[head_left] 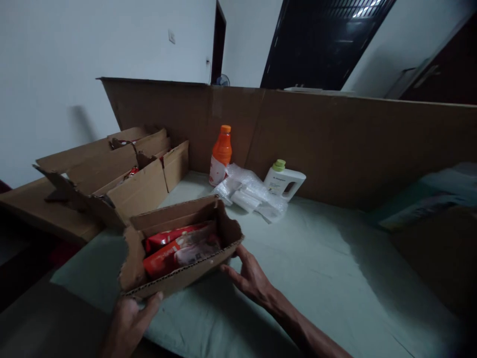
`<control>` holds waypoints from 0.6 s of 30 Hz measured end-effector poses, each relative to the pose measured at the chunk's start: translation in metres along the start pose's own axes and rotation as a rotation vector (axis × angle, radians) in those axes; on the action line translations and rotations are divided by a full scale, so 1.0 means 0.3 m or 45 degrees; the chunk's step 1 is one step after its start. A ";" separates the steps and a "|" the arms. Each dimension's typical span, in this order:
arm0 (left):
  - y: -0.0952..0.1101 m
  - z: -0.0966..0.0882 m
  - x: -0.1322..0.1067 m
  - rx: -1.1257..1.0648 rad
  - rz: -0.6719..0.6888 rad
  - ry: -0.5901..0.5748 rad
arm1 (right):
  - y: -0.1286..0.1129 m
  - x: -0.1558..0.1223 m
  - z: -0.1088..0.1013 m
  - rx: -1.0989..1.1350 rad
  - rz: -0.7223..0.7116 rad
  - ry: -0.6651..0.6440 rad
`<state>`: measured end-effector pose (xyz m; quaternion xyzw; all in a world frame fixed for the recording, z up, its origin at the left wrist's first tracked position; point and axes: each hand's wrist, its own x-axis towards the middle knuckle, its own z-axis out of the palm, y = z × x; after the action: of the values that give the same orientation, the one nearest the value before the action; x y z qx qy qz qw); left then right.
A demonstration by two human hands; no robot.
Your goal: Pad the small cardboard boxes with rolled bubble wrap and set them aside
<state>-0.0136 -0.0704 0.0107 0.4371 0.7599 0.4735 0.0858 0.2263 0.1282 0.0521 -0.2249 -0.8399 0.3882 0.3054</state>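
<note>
An open cardboard box (pixel 186 278) is held tilted a little above the table's front part. Inside it lie red packets (pixel 164 261), with a paler pinkish packet (pixel 197 248) beside them. My left hand (pixel 130 315) grips the box's near left corner, its thumb on the front wall. My right hand (pixel 249 276) holds the right end, thumb against the near side; its other fingers are partly hidden behind the box.
More open cardboard boxes (pixel 139 199) stand at the left. Farther back are an orange bottle (pixel 222 154), crumpled bubble wrap (pixel 253 191) and a white jug (pixel 285 181) with a green cap. A cardboard wall (pixel 316 134) runs behind the pale green cloth (pixel 298 268). A blurred bluish-green container (pixel 421 204) is at right.
</note>
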 end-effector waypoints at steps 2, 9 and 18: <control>0.073 0.060 0.060 -0.148 0.018 -0.277 | 0.016 -0.104 -0.072 -0.131 0.094 0.120; 0.321 0.368 0.274 -0.779 0.071 -0.657 | 0.083 -0.325 -0.261 -0.433 0.408 0.479; 0.256 0.508 0.269 -0.756 0.039 -0.493 | 0.234 -0.268 -0.502 -0.387 0.443 0.596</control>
<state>0.0654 0.1011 0.0128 0.4861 0.5522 0.5833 0.3443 0.3968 0.1982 0.0466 -0.4912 -0.7442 0.2424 0.3822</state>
